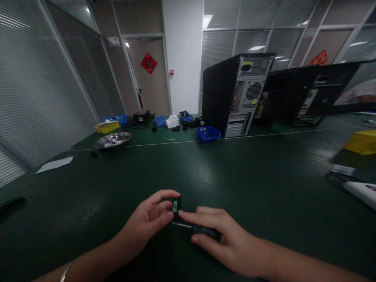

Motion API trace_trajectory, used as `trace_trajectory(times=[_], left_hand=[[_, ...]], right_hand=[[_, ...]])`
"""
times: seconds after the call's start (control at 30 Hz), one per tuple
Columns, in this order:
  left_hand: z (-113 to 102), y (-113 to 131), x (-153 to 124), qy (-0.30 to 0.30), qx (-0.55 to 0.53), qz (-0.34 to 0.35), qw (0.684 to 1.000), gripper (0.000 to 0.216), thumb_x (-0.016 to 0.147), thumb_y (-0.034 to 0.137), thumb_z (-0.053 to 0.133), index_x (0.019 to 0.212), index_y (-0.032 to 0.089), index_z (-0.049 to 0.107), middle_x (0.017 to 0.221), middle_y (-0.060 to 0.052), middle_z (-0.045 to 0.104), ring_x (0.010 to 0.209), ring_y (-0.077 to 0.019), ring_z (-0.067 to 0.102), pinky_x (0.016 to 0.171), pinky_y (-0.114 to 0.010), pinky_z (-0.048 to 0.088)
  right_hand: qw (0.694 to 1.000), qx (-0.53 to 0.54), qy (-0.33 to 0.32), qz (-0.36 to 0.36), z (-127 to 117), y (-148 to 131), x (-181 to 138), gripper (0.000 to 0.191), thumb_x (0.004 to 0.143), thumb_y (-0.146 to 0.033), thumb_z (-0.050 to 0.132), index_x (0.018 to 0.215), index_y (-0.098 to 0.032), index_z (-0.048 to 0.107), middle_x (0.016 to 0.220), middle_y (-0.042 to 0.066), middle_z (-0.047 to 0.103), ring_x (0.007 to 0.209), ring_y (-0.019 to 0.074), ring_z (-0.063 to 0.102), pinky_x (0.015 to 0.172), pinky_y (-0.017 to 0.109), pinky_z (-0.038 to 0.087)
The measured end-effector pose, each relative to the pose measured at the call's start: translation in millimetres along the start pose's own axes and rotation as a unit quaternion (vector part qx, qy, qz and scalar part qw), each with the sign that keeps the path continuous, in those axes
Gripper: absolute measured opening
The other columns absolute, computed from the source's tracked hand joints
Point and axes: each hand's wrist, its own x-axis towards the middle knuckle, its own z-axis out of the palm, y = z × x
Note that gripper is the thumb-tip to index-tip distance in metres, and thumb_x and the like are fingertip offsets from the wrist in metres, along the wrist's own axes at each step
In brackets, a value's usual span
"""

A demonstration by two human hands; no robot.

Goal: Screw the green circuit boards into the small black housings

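My left hand (152,215) is closed on a small black part with a green circuit board (175,206) in it, gripped between thumb and fingers. The kind of part is too small to make out. In my right hand (223,231) lies a screwdriver (205,231) with a dark handle, its thin metal shaft pointing left just below the part. My right index finger reaches to the lower right edge of the part. Whether the screwdriver tip touches it I cannot tell. Both hands are above the green table (190,168).
A metal bowl (113,140), a blue bin (208,134) and a black computer tower (223,94) stand further back. White paper (54,165) lies left. On the right are a white device (361,192) and a yellow bin (362,142). A person's sleeve (357,92) shows at far right.
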Motion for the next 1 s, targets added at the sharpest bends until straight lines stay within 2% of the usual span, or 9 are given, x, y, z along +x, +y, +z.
trace_trajectory(times=[0.07, 0.13, 0.23, 0.33, 0.47, 0.57, 0.67, 0.8, 1.0], left_hand=[[-1.8, -0.9, -0.4, -0.009, 0.007, -0.016, 1.0, 0.035, 0.093, 0.025, 0.063, 0.127, 0.022, 0.058, 0.112, -0.007, 0.068, 0.109, -0.0219, 0.061, 0.097, -0.036, 0.044], [-3.7, -3.2, -0.6, -0.007, 0.014, -0.024, 1.0, 0.035, 0.095, 0.026, 0.06, 0.13, 0.023, 0.058, 0.115, -0.007, 0.067, 0.102, -0.0208, 0.063, 0.094, -0.035, 0.046], [-6.2, -6.6, -0.2, 0.01, 0.042, -0.028, 0.999, 0.034, 0.096, 0.027, 0.057, 0.129, 0.023, 0.061, 0.106, -0.007, 0.068, 0.088, -0.0182, 0.063, 0.083, -0.032, 0.049], [-6.1, -6.2, 0.5, 0.029, 0.067, -0.008, 0.997, 0.031, 0.096, 0.028, 0.056, 0.125, 0.022, 0.065, 0.103, -0.006, 0.066, 0.089, -0.0178, 0.06, 0.082, -0.03, 0.048], [-2.1, -1.0, 0.7, 0.028, 0.113, 0.004, 0.993, 0.032, 0.088, 0.023, 0.066, 0.12, 0.025, 0.068, 0.113, -0.006, 0.061, 0.09, -0.0173, 0.059, 0.078, -0.028, 0.05], [0.1, 2.0, 0.6, 0.036, 0.162, 0.018, 0.986, 0.029, 0.087, 0.018, 0.065, 0.115, 0.024, 0.07, 0.109, -0.005, 0.062, 0.088, -0.0173, 0.06, 0.075, -0.028, 0.051], [1.6, 3.0, 0.0, 0.061, 0.19, 0.018, 0.98, 0.026, 0.088, 0.016, 0.062, 0.112, 0.021, 0.07, 0.104, -0.006, 0.066, 0.085, -0.0178, 0.062, 0.077, -0.03, 0.052], [3.4, 3.0, -0.6, 0.069, 0.202, 0.034, 0.976, 0.022, 0.085, 0.014, 0.065, 0.106, 0.017, 0.071, 0.104, -0.008, 0.069, 0.094, -0.0216, 0.065, 0.084, -0.033, 0.053], [1.3, 1.7, -1.9, 0.065, 0.264, 0.067, 0.96, 0.022, 0.085, 0.015, 0.067, 0.104, 0.021, 0.075, 0.104, -0.008, 0.069, 0.099, -0.0239, 0.066, 0.087, -0.034, 0.055]], right_hand=[[1.0, 0.002, -0.016, 0.005, -0.1, -0.9, -0.2, 0.046, 0.097, -0.023, 0.055, 0.142, -0.023, 0.049, 0.095, 0.005, 0.062, 0.082, 0.0159, 0.057, 0.074, 0.027, 0.045], [1.0, 0.009, -0.01, 0.003, -0.1, -0.5, -0.1, 0.044, 0.097, -0.022, 0.055, 0.141, -0.023, 0.051, 0.095, 0.005, 0.062, 0.083, 0.016, 0.058, 0.075, 0.028, 0.045], [0.999, 0.019, 0.033, 0.0, 0.0, 1.9, 1.3, 0.041, 0.098, -0.02, 0.053, 0.139, -0.025, 0.054, 0.096, 0.005, 0.063, 0.084, 0.0163, 0.058, 0.075, 0.028, 0.045], [0.997, 0.013, 0.069, 0.024, 0.6, 4.3, 3.6, 0.04, 0.098, -0.02, 0.053, 0.137, -0.025, 0.056, 0.096, 0.006, 0.064, 0.084, 0.017, 0.059, 0.075, 0.03, 0.046], [0.997, -0.008, 0.06, 0.047, 1.4, 5.1, 4.3, 0.038, 0.097, -0.021, 0.056, 0.134, -0.026, 0.059, 0.093, 0.005, 0.064, 0.082, 0.0171, 0.06, 0.073, 0.03, 0.046], [0.998, -0.008, 0.06, 0.03, 1.1, 4.0, 3.5, 0.038, 0.097, -0.021, 0.055, 0.135, -0.026, 0.058, 0.093, 0.005, 0.064, 0.082, 0.0168, 0.06, 0.073, 0.029, 0.046], [0.997, -0.006, 0.069, 0.036, 0.2, 2.7, 4.0, 0.038, 0.097, -0.021, 0.055, 0.135, -0.024, 0.058, 0.094, 0.006, 0.065, 0.083, 0.0174, 0.06, 0.073, 0.029, 0.046], [0.997, -0.009, 0.059, 0.053, -0.5, 1.7, 5.9, 0.038, 0.096, -0.021, 0.055, 0.134, -0.025, 0.06, 0.095, 0.006, 0.066, 0.083, 0.0177, 0.061, 0.074, 0.03, 0.047], [0.997, -0.02, 0.056, 0.056, -0.1, 1.7, 6.0, 0.037, 0.096, -0.021, 0.055, 0.133, -0.026, 0.06, 0.094, 0.006, 0.066, 0.082, 0.0175, 0.061, 0.073, 0.03, 0.047]])
